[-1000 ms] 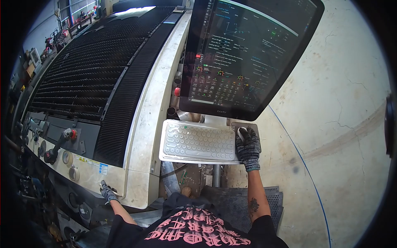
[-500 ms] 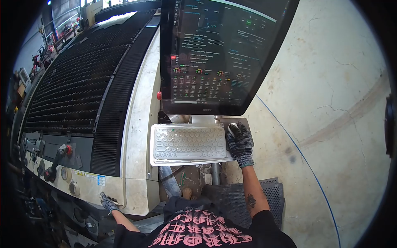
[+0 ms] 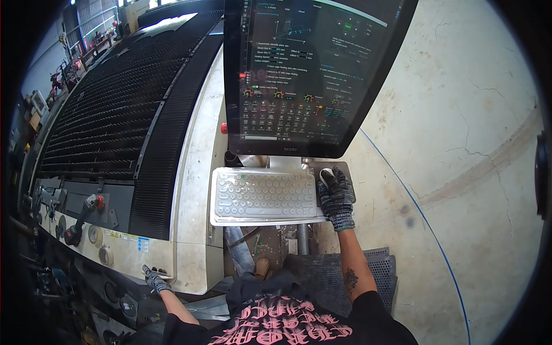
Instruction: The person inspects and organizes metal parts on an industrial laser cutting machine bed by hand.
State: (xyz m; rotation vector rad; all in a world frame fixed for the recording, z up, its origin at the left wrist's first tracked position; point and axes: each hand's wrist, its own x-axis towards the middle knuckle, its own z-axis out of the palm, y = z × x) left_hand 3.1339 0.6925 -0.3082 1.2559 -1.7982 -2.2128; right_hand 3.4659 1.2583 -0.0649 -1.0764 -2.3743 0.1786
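My right hand (image 3: 337, 198), in a grey knit glove, is closed over a computer mouse (image 3: 326, 176) that shows mostly at its upper left. The mouse lies on a dark pad (image 3: 343, 167) beside the white keyboard (image 3: 264, 195), which sits under a clear cover. Above them stands a large monitor (image 3: 299, 80) showing a dark program window with rows of icons. At lower left, my gloved left hand (image 3: 155, 279) rests at the front edge of the machine (image 3: 192, 267), fingers apart. Its palm is partly hidden.
A slatted dark cutting bed (image 3: 109, 109) fills the left side. A cordless power tool (image 3: 83, 218) and two tape rolls (image 3: 100, 244) lie on its front ledge. A red button (image 3: 224, 128) sits beside the monitor. Perforated metal sheets (image 3: 345, 270) and a blue hose (image 3: 422, 215) lie on the floor.
The view has shifted slightly, so the machine and monitor sit a little further right. My right hand stays on the mouse and my left hand stays at the machine's edge.
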